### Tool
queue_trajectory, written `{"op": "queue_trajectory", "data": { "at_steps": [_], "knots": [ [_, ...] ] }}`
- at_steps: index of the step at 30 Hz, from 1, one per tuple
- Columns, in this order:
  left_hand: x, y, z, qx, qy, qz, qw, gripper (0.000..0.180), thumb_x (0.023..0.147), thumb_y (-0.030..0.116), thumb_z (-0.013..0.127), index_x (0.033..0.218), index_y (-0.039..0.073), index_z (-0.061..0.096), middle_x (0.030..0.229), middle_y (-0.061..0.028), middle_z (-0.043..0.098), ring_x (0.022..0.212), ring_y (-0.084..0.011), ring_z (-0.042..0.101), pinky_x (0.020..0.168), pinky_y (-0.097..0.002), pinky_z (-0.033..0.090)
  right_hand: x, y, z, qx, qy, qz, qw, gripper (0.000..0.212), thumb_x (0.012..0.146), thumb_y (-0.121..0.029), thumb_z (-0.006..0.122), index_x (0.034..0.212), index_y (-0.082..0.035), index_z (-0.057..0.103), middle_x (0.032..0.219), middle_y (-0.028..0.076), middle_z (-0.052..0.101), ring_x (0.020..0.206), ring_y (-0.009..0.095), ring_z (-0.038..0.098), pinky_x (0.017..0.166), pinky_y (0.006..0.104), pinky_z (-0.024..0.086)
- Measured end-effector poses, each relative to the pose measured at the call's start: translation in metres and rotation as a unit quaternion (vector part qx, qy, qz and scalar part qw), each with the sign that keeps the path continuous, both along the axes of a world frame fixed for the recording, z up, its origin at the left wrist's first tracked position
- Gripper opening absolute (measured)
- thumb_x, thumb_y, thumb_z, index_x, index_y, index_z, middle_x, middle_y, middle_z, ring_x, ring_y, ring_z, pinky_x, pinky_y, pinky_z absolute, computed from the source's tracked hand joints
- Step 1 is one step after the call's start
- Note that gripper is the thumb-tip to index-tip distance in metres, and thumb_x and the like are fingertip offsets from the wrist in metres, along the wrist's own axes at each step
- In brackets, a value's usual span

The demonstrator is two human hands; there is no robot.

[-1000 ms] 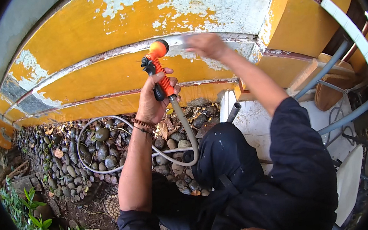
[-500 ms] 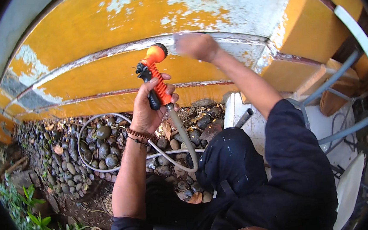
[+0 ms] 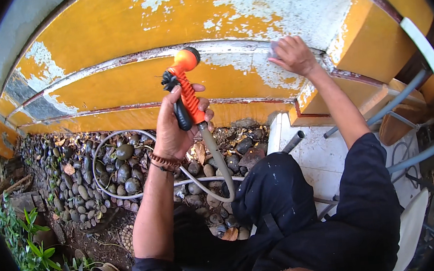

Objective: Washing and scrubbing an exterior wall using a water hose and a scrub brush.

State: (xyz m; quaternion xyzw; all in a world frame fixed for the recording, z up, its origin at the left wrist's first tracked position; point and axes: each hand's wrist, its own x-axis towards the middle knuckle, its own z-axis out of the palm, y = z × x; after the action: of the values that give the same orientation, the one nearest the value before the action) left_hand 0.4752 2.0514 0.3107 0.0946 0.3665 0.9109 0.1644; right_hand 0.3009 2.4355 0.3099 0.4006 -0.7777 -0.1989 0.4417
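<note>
My left hand (image 3: 172,124) is wrapped round the ribbed orange grip of a hose spray gun (image 3: 190,101). Its round black-rimmed head tilts up toward the wall, and its black lever lies by my thumb. From the gun's lower end a grey hose (image 3: 213,151) bends down over my knee side. My right hand (image 3: 294,56) presses a small greyish piece (image 3: 273,49) against the pale ledge of the yellow wall (image 3: 140,83); fingers cover most of that piece, so its kind is unclear. White-blue patches show where the yellow paint is gone.
Along the wall's foot lie dark rounded stones (image 3: 122,172), with the hose looped over them. White tiles (image 3: 314,153) and an upright grey pipe end (image 3: 294,141) are beside my knee. Grey metal tubes (image 3: 400,101) stand at right; leafy plants (image 3: 33,244) grow at lower left.
My right hand has moved right along the ledge, toward the wall's corner, with the greyish piece. The left hand holds the spray gun almost where it was.
</note>
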Motion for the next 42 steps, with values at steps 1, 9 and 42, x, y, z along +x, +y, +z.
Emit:
{"op": "queue_trajectory", "data": {
  "at_steps": [1,9,42],
  "knots": [
    [-0.003,-0.007,-0.001,0.001,0.005,0.018,1.0,0.05,0.102,0.049,0.049,0.124,0.004,0.055,0.085,-0.0082,0.057,0.078,-0.0238,0.061,0.065,-0.0379,0.057,-0.013,-0.024,-0.004,0.0,-0.001,0.034,0.999,0.035,0.092,-0.042,0.071,0.1,-0.009,0.066,0.104,0.004,0.064,0.1,0.021,0.058,0.085,0.035,0.044],
    [-0.007,-0.009,0.007,0.005,0.019,0.071,0.997,0.062,0.102,0.056,0.045,0.129,0.001,0.053,0.086,-0.0092,0.057,0.077,-0.0244,0.061,0.066,-0.0402,0.057,-0.054,-0.241,-0.01,0.025,-0.009,0.103,0.994,0.032,0.093,-0.042,0.065,0.092,-0.011,0.065,0.102,0.005,0.062,0.098,0.021,0.058,0.082,0.0372,0.046],
    [-0.038,-0.052,-0.015,0.017,0.057,0.148,0.987,0.036,0.096,0.03,0.055,0.126,0.009,0.051,0.085,-0.0048,0.054,0.079,-0.0225,0.059,0.07,-0.0418,0.051,-0.046,-0.202,-0.011,-0.057,-0.049,0.149,0.986,0.035,0.089,-0.042,0.073,0.102,-0.011,0.064,0.106,0.006,0.061,0.103,0.025,0.058,0.089,0.0412,0.045]
  ]
}}
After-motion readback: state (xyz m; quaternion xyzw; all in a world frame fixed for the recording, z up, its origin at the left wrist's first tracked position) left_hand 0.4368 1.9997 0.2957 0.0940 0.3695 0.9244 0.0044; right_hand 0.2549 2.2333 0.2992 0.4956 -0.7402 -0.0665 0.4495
